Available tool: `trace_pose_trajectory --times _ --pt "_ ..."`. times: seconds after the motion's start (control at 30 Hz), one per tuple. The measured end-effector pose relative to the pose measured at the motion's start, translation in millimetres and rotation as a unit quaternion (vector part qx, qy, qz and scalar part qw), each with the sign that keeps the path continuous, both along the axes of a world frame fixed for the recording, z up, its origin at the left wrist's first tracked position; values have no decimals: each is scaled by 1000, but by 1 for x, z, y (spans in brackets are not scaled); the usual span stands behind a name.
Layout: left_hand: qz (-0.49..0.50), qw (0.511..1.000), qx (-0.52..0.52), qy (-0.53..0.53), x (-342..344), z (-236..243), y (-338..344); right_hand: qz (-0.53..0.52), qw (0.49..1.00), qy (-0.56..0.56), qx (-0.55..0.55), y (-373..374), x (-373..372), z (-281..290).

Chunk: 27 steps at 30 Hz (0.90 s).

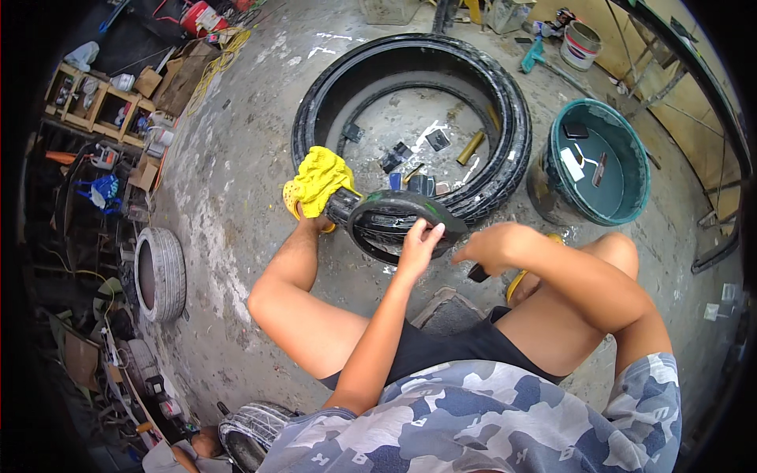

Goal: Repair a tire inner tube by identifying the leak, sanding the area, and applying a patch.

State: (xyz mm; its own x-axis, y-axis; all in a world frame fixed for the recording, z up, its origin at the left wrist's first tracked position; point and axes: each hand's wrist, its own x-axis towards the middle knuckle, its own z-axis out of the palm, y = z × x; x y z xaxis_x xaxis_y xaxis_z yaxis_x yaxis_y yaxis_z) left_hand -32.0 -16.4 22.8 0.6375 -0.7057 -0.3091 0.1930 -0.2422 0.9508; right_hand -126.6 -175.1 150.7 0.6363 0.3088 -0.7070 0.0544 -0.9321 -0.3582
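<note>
Left forearm (374, 339) angled up toward 1 o'clock; left hand (422, 246) closed in a pinch. Right hand (503, 248) at its 3 o'clock, back upward, grip partly hidden; right forearm (579, 280) aimed toward 10.

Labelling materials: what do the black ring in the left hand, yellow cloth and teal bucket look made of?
Black ring: probably rubber, possibly plastic; dark, smooth, satin sheen.
Yellow cloth: likely soft fabric, matte, crumpled folds.
Teal bucket: probably plastic, slightly glossy; smooth, coloured rim.
</note>
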Motion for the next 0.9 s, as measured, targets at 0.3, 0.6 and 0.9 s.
trace_pose_trajectory --times 0.3,0.6,0.9 --pt "-43 997 35 -57 7 -3 2 -39 993 -111 -25 24 9 -77" --pt "-126 965 124 -194 6 29 2 -83 992 -85 42 19 11 -95" --pt "-381 861 239 -237 53 145 -47 -151 978 -106 100 10 3 -80"
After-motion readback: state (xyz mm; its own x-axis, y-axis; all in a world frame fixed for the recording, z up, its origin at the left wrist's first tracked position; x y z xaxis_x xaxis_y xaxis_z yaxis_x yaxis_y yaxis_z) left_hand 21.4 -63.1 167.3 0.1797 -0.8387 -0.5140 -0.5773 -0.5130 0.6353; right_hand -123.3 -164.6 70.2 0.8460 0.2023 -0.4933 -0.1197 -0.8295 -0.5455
